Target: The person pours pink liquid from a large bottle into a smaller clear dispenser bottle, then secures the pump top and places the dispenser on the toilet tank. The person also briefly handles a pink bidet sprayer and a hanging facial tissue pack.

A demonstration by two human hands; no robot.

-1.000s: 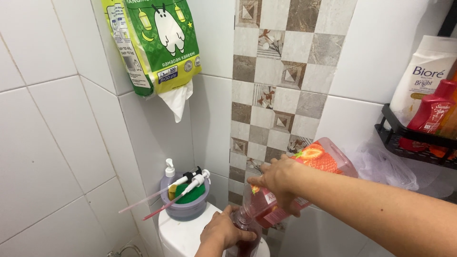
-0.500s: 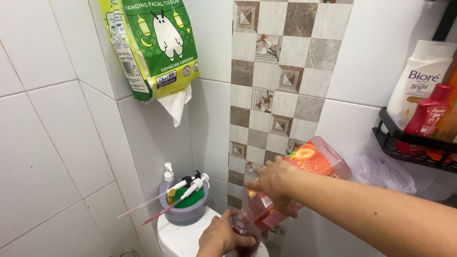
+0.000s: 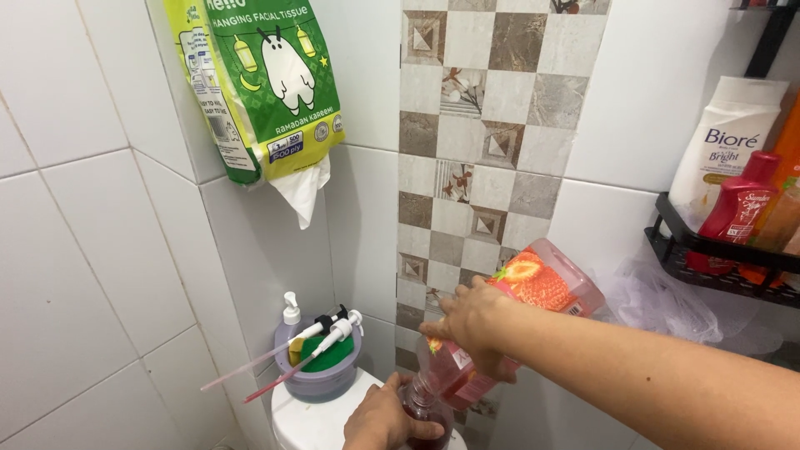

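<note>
Two hands, two bottles, mouth to mouth over the cistern.

The right hand (image 3: 473,327) reaches in from the right, forearm stretched across, fingers wrapped round the pink refill bottle (image 3: 533,304), which is tipped steeply, neck down. Below it the left hand (image 3: 385,417) curls snugly around the small dark-red bottle (image 3: 423,410), standing on the white toilet tank (image 3: 312,421), its mouth right under the refill's neck. Beside them, one lilac tub (image 3: 321,371) holds two loose pump heads with long pink tubes, plus one small white pump. One green tissue pack (image 3: 267,83) hangs on the white-tiled wall, a patterned brown-and-grey tile strip alongside. One black shelf (image 3: 717,258) at right carries several bottles.
</note>
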